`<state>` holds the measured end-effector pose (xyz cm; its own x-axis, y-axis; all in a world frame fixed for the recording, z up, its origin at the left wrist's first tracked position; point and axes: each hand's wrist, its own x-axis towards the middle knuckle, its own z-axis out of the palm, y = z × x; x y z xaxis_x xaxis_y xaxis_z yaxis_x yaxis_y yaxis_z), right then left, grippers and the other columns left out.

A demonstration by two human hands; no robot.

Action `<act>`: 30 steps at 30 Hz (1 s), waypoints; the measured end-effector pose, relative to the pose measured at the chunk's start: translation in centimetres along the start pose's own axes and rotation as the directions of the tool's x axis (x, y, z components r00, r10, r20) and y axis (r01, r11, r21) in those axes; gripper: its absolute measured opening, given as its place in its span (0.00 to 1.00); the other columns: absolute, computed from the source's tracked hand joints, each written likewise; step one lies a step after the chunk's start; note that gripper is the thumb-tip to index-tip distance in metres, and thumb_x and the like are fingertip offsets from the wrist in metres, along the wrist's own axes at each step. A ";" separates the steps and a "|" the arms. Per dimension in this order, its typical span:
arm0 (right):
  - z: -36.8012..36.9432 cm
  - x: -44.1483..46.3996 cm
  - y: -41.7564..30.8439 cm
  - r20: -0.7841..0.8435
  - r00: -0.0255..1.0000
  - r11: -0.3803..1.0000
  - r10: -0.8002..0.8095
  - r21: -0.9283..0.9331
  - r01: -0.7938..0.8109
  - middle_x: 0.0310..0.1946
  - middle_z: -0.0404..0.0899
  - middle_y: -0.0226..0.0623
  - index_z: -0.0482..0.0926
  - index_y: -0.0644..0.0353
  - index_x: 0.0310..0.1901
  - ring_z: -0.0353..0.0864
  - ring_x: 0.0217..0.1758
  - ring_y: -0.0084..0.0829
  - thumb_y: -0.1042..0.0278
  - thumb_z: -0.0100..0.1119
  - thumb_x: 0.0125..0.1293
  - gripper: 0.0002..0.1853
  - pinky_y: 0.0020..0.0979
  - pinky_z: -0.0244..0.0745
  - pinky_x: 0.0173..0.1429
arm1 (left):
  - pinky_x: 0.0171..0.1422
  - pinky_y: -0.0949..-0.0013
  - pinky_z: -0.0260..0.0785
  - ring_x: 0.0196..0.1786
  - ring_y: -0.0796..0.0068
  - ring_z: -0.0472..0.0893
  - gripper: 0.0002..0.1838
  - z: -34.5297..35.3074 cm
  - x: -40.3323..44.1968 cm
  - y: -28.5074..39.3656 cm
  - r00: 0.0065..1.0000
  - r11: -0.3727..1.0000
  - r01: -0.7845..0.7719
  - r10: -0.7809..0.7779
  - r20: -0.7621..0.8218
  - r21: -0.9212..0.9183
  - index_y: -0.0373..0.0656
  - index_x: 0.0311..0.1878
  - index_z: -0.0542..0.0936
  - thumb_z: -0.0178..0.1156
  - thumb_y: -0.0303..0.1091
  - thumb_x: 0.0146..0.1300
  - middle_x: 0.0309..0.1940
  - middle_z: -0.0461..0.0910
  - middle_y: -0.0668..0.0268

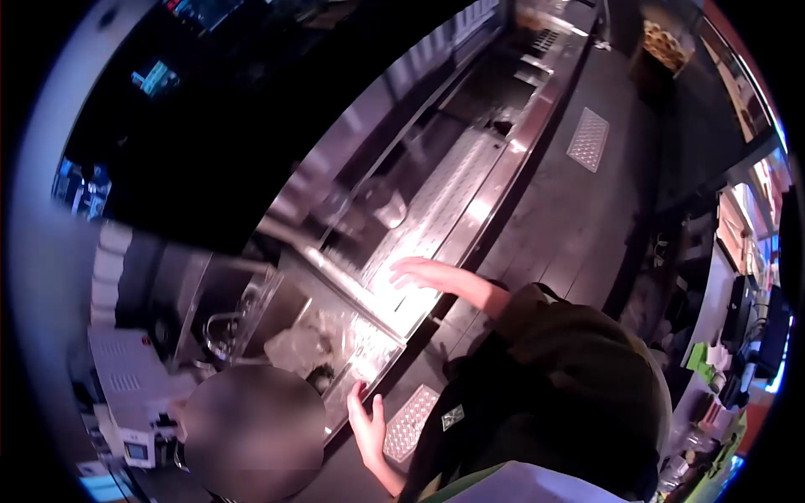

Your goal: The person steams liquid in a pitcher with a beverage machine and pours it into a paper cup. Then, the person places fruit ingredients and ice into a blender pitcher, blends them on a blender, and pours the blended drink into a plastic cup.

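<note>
My right hand [413, 273] reaches over a brightly lit stainless steel counter [480, 205], its fingers stretched out and loosely spread. Glare hides whether it touches the metal, and I see nothing held in it. Lower down, my left hand [367, 423] is raised beside the counter's front edge, fingers and thumb apart, also holding nothing visible. Close to that hand is the wet end of the counter next to a sink [289, 303]. A pale, crumpled-looking translucent item [298, 344] lies in the sink, too blurred to name.
Another person's head [251, 432] is close at lower left. Beyond it stand a white machine [130, 377] and a faucet [220, 331]. A clear container [381, 205] sits behind the perforated steel surface. Textured floor plates [589, 139] lie in the aisle; a cluttered shelf [713, 369] lines the right.
</note>
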<state>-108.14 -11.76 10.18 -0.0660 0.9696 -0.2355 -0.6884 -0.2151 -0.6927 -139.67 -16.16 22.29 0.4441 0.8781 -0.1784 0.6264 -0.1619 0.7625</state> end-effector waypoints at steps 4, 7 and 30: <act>-20.1 -13.7 -12.2 -0.480 0.845 0.970 -0.236 -0.064 0.234 0.39 0.75 0.36 0.69 0.59 0.49 0.76 0.43 0.30 0.66 0.41 0.65 0.13 0.28 0.71 0.48 | 0.53 0.65 0.63 0.48 0.63 0.73 0.20 15.1 10.5 10.9 0.963 0.982 -0.175 0.157 0.220 0.065 0.36 0.52 0.68 0.55 0.32 0.57 0.45 0.73 0.54; -29.3 -23.5 -19.1 -0.671 0.691 0.955 -0.268 -0.094 0.280 0.38 0.75 0.35 0.70 0.60 0.46 0.76 0.41 0.28 0.66 0.41 0.65 0.12 0.27 0.71 0.46 | 0.49 0.66 0.67 0.44 0.63 0.76 0.20 28.0 18.3 17.6 0.910 0.967 -0.251 0.252 0.328 -0.044 0.36 0.51 0.69 0.56 0.34 0.57 0.41 0.76 0.56; -75.1 -54.6 -49.9 -0.995 0.061 0.804 -0.075 -0.025 0.594 0.42 0.71 0.37 0.69 0.59 0.46 0.70 0.46 0.32 0.56 0.48 0.59 0.18 0.32 0.64 0.52 | 0.51 0.70 0.65 0.46 0.70 0.74 0.22 98.7 72.3 81.5 0.905 0.755 -0.205 0.389 0.172 -0.623 0.37 0.51 0.69 0.59 0.36 0.53 0.42 0.75 0.58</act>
<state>-15.90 -62.68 6.38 0.7669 -0.0407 -0.6405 -0.5749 0.4002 -0.7137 6.69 -10.34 10.20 0.7558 0.6542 0.0277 -0.0176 -0.0220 0.9996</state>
